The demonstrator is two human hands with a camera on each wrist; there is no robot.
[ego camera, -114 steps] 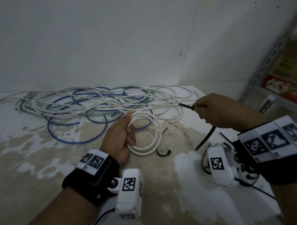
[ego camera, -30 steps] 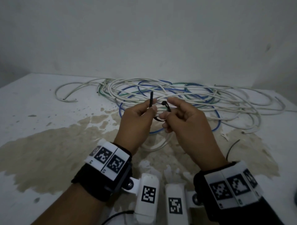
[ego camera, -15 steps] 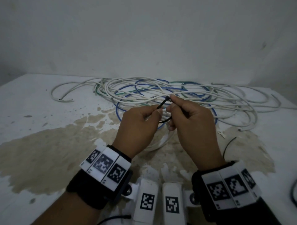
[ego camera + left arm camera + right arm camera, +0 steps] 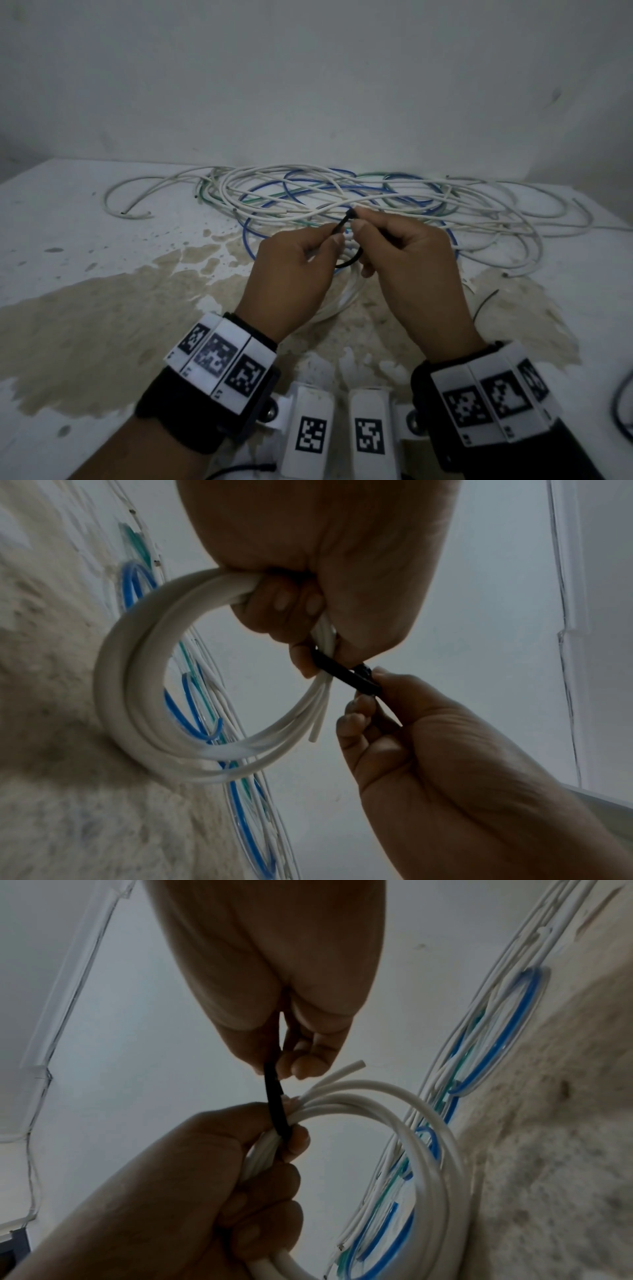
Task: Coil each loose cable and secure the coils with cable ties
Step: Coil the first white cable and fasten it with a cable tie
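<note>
step: fastening a thin black plastic cable tie [image 4: 346, 675] round the coiled white round cable [image 4: 143, 685].
left hand [image 4: 291, 274]: clenched on coil and tie tail, above the stained white table [image 4: 68, 240].
right hand [image 4: 411, 267]: pinching tie head.
next: likely pull tail snug.

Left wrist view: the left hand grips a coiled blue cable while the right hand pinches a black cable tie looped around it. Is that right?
Not quite: the coil gripped by the left hand is white, not blue, as the left wrist view shows. Blue cables lie only in the loose pile on the table behind it. The rest holds: the right hand pinches the black cable tie looped around the coil.
</note>
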